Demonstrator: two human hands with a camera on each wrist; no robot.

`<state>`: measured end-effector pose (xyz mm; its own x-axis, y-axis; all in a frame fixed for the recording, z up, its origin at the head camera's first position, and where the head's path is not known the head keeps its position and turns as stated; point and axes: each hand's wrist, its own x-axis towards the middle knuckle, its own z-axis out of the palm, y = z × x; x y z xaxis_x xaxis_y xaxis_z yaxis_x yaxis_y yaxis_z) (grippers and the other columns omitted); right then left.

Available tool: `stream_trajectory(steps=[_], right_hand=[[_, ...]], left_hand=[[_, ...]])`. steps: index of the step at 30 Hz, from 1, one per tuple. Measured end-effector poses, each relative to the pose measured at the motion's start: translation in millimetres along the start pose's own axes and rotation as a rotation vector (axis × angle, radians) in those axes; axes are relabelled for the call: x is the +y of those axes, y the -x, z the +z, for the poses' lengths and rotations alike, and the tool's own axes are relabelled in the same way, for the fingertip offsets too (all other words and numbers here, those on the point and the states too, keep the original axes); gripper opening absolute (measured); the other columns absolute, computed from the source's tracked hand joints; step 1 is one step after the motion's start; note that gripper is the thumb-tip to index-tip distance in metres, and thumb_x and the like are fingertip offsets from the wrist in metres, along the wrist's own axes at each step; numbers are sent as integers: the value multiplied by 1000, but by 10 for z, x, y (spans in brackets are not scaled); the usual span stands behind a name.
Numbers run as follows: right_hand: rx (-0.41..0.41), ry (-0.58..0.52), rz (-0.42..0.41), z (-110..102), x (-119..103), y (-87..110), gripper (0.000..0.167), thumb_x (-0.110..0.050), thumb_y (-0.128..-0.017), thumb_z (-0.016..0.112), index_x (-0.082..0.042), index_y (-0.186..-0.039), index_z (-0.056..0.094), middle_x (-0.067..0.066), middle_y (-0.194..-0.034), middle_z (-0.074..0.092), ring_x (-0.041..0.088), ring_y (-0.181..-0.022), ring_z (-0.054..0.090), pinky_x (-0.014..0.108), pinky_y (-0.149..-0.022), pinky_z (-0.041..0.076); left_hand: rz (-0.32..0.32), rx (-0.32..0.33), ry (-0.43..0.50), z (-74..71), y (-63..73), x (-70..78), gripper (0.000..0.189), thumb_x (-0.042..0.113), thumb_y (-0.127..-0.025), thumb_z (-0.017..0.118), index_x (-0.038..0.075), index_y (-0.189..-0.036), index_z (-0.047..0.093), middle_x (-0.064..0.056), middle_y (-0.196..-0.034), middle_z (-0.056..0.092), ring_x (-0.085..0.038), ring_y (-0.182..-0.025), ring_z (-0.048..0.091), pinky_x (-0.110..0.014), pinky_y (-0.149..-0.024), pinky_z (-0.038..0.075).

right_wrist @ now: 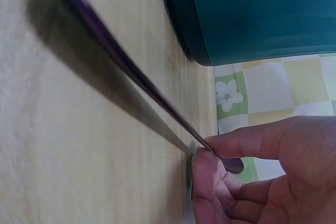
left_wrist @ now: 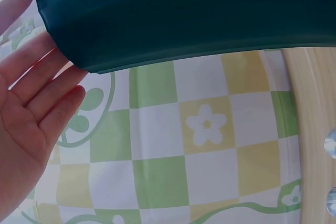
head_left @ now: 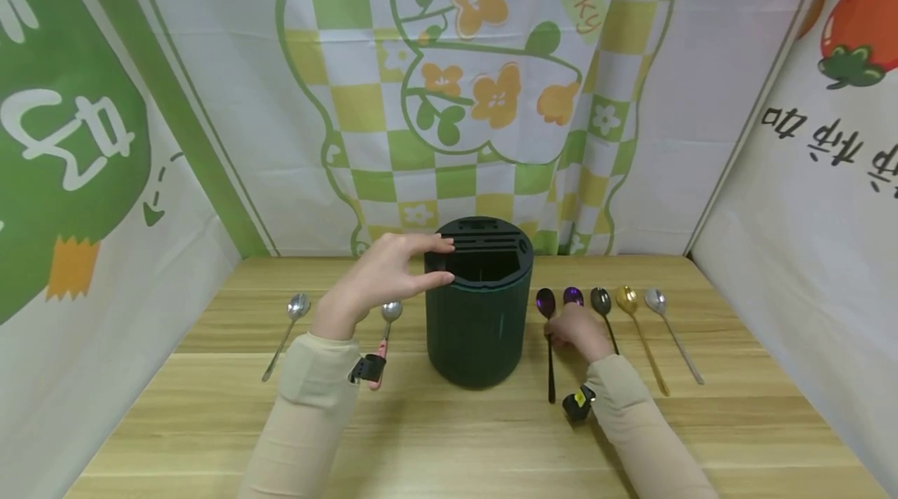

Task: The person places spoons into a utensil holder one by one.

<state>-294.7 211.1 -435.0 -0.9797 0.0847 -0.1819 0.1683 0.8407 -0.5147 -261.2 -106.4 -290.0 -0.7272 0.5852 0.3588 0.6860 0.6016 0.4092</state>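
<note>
In the head view, a dark green utensil holder point(head_left: 477, 335) with a slotted black top stands mid-table. My left hand point(head_left: 382, 273) touches the left side of its rim, fingers extended and thumb apart; the left wrist view shows the straight fingers point(left_wrist: 52, 74) along the rim. Right of the holder, my right hand point(head_left: 578, 327) pinches a dark purple spoon point(head_left: 546, 302) between thumb and fingers. Seen from the right wrist, this spoon's handle point(right_wrist: 126, 64) slants over the table with its shadow beside it. Another purple spoon point(head_left: 573, 295) lies partly hidden behind the right hand.
To the right lie a black spoon point(head_left: 601, 301), a gold spoon point(head_left: 627, 299) and a silver spoon point(head_left: 656, 300). Left of the holder are another silver spoon point(head_left: 298, 306) and a pink-handled spoon point(head_left: 391, 312), partly behind the left arm. A patterned curtain point(head_left: 379, 109) hangs behind the wooden table point(head_left: 449, 444).
</note>
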Motion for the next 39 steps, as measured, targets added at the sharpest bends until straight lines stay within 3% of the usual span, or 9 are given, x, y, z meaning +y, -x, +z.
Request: stream_trajectory(steps=[27, 35, 39], right_hand=[[24, -57, -7, -19, 3, 45, 18, -17, -78, 67, 0, -71, 67, 5, -57, 67, 18, -61, 62, 27, -58, 41], [27, -82, 0, -84, -36, 99, 21, -20, -79, 67, 2, -79, 66, 8, -63, 69, 20, -65, 64, 29, -60, 44], [60, -43, -20, -155, -75, 148, 20, -21, -79, 65, -3, -70, 63, 6, -61, 66, 19, -61, 61, 30, -55, 43]], left_hand=[[4, 38, 62, 27, 14, -33, 50, 41, -83, 71, 12, -124, 63, 0, -129, 61, -20, -124, 53, -41, -102, 42], [5, 53, 63, 36, 17, -34, 49, 41, -82, 72, 13, -121, 66, 0, -128, 62, -20, -124, 54, -41, -101, 44], [-11, 48, 65, 35, 11, -34, 48, 42, -83, 72, 13, -121, 66, 1, -129, 61, -19, -125, 53, -41, -101, 43]])
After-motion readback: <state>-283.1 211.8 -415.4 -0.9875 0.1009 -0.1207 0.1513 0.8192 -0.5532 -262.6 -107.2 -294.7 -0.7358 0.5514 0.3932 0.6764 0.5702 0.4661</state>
